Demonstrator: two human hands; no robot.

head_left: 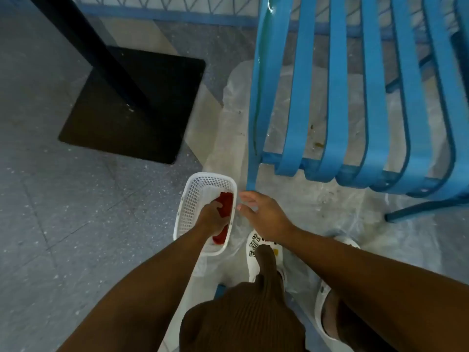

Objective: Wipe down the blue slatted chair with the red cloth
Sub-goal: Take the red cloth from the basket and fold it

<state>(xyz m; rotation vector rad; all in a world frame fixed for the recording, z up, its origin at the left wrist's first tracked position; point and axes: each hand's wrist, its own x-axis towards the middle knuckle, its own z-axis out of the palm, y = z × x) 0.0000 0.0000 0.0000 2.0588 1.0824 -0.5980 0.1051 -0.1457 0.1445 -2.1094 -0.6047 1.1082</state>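
The crumpled red cloth lies in the white plastic mesh basket at lower centre of the frame, bunched along the basket's right wall, partly hidden under the left hand. It looks soft and limp, probably light, so it should gather easily into a wad; a full-palm grab of the bunched middle would likely serve better than a pinch at a corner, which would leave the rest dangling. Its colour is a deep, even red, with folds visible at the top end and a darker lump showing below the wrist. The left hand's fingers are curled down onto the cloth, seemingly closing on it — whether the grip is complete cannot be told from this angle. The right hand hovers just right of the basket, fingers spread loosely and holding nothing, close to the foot of a leg of the blue slatted metal chair. The chair fills the upper right, its curved slats glossy and stiff, standing on clear plastic sheeting spread over the speckled grey floor. In the upper left stands a black pole on a square black base plate — well apart from the basket. White clogs show at the bottom.
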